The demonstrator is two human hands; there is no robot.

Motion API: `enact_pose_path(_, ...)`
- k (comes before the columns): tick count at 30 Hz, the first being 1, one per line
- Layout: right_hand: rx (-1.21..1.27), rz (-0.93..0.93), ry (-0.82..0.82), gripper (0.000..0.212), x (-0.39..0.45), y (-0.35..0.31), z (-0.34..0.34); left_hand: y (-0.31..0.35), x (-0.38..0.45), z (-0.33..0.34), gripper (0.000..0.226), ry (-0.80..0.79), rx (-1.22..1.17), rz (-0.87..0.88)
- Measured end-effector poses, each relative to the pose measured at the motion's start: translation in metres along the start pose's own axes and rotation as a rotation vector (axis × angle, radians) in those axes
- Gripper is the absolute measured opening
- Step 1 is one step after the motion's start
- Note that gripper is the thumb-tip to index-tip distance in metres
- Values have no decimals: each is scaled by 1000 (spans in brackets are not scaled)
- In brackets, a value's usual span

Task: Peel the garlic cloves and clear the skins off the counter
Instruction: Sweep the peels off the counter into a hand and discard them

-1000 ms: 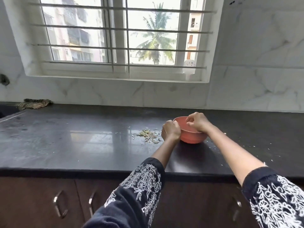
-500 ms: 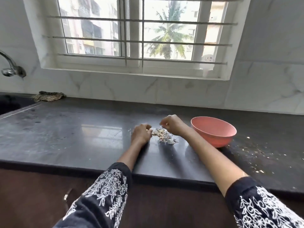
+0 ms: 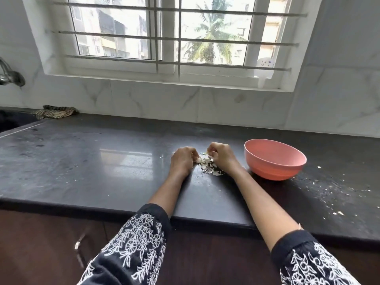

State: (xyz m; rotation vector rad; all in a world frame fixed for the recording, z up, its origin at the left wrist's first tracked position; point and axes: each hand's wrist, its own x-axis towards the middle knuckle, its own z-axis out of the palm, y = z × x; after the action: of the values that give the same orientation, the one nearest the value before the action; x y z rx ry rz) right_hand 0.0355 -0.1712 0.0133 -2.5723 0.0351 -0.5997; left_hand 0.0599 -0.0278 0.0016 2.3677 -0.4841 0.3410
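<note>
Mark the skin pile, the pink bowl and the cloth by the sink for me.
garlic skins [image 3: 208, 164]: head view, middle of the pile between the hands.
pink bowl [image 3: 273, 171]: head view, front outer wall.
cloth [image 3: 56, 112]: head view, centre of the crumpled fabric.

A small heap of pale, papery garlic skins [image 3: 207, 164] is seen lying on the dark counter [image 3: 86, 161], just left of the pink bowl [image 3: 275, 161]. The heap is loosely bunched, with a few flakes strewn toward the counter's front edge. More tiny pale scraps [image 3: 337, 194] are scattered right of the bowl; no cloves can be made out.
</note>
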Motion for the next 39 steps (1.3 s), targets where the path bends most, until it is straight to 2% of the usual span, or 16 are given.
enact_pose_path(4, 74, -25, 30, 16, 1, -2, -3, -3, 4, -3, 21, 36, -161, -15)
enact_pose_path(8, 92, -38, 48, 23, -1, 0, -7, -6, 8, 1, 40, 57, -144, -8)
enact_pose_path(12, 60, -8, 76, 30, -1, -1, -13, -7, 11, 4, 16, 29, -125, -2)
enact_pose_path(15, -95, 68, 2, 19, -5, -1, -17, -9, 12, 2, 34, -61, -143, -4)
enact_pose_path(18, -226, 130, -132, 48, -8, 2, -20, -11, 9, -3, 32, -158, -190, 20)
enact_pose_path(19, -224, 145, -175, 51, -8, 3, -21, -12, 9, -4, 34, -182, -183, 38)
enact_pose_path(20, -196, 150, -210, 48, -9, 3, -21, -12, 8, -4, 33, -180, -171, 63)
enact_pose_path(22, -70, 142, -239, 29, -10, 1, -22, -10, 6, -3, 25, -129, -119, 124)
enact_pose_path(24, 13, 115, -229, 15, -13, -3, -21, -8, 5, -1, 17, -99, -95, 158)
enact_pose_path(29, 20, 65, -139, 8, -10, -2, -13, -7, 5, 0, 16, -43, -125, 202)
enact_pose_path(34, 134, 49, 21, 19, -9, -5, -18, -4, 3, -3, 32, 13, -138, 257)
enact_pose_path(37, 159, 54, 80, 29, -10, -10, -23, -3, 4, -2, 31, 42, -188, 240)
enact_pose_path(39, 180, 83, 136, 27, -10, -9, -25, -3, 5, -2, 29, 73, -199, 222)
